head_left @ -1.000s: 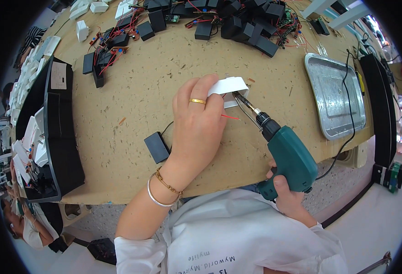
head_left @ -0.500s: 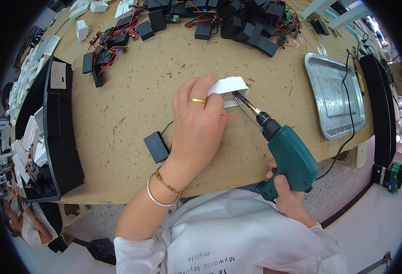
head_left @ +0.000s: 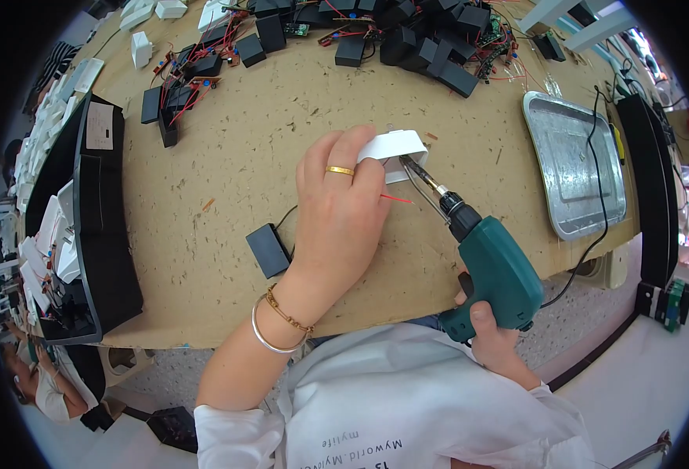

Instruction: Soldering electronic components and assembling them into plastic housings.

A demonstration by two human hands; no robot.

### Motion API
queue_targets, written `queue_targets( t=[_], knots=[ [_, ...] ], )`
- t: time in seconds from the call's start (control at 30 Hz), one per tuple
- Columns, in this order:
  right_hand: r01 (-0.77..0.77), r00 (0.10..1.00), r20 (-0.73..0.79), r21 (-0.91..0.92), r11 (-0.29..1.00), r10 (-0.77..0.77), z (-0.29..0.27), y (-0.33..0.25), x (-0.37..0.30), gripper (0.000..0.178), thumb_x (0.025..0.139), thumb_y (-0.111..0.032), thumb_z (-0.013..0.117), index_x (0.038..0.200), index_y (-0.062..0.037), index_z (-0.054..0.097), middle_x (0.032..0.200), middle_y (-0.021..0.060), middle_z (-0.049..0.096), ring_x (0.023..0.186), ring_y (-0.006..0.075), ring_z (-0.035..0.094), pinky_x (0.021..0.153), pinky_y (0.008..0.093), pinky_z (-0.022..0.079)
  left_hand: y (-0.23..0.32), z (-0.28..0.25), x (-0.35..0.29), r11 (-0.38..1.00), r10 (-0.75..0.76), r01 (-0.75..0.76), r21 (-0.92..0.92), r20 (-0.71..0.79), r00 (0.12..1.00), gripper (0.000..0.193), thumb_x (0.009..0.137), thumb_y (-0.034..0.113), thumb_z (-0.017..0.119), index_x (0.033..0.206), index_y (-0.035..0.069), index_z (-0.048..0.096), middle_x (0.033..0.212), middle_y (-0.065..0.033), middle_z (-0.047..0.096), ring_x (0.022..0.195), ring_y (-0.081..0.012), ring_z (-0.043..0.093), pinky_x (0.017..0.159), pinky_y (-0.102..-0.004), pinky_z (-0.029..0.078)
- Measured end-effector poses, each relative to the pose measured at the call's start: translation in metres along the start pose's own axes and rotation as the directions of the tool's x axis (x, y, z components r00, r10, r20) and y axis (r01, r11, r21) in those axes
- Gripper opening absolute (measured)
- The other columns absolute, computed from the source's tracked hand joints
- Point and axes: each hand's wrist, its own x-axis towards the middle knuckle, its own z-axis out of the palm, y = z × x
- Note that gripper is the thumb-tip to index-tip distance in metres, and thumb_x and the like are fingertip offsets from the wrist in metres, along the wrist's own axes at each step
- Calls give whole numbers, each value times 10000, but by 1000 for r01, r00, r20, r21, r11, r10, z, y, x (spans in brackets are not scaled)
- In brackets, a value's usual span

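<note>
My left hand point(head_left: 338, 205) is closed around a small white plastic housing point(head_left: 395, 145), whose open side is turned toward the right. A short red wire point(head_left: 396, 198) sticks out beside my fingers. My right hand point(head_left: 495, 338) grips the handle of a green soldering gun point(head_left: 502, 270) with a thin metal feed tube. Its tip reaches into the opening of the housing; the contact point inside is hidden. Left of my left wrist, a small black box point(head_left: 269, 250) lies on the table, and its dark lead runs under my hand.
Black boxes point(head_left: 430, 51) with red wires and circuit boards are heaped at the table's far edge. A metal tray point(head_left: 575, 164) sits at the right, a black cord point(head_left: 597, 168) across it. On the left stands a black bin point(head_left: 110, 234) of white parts. Another person point(head_left: 59, 383) is at far left.
Hardly anything differs. My left hand and the housing have shifted very slightly to the right, and the soldering gun's tip stays in the housing's opening.
</note>
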Motion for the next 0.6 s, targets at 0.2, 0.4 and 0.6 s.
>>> queue_targets(
  t=[0.2,0.4,0.6],
  knots=[
    [7,999,-36,41,999,-5,-2,6,-4,726,812,-521,643,1269,16,469,1120,90,569,834,123,543,721,281,463,1,0,1,1000,4,-4,2,-4,1000,207,632,-36,664,794,-21,537,1179,-141,504,1068,-348,470,886,-457,409],
    [8,1000,-25,54,998,-6,-2,5,-5,749,804,-547,638,1267,18,470,1131,92,560,831,122,543,719,282,464,-1,1,-1,1000,8,-8,6,-11,1000,216,630,-33,669,801,-18,537,1179,-137,502,1069,-346,468,884,-456,409],
    [60,998,7,91,994,-61,-3,13,-10,778,790,-591,628,1240,27,481,1120,92,551,819,123,536,706,278,451,3,-5,0,1000,-5,5,28,0,1000,222,645,-4,691,825,-18,561,1221,-139,491,1118,-359,450,903,-463,402]
  ],
)
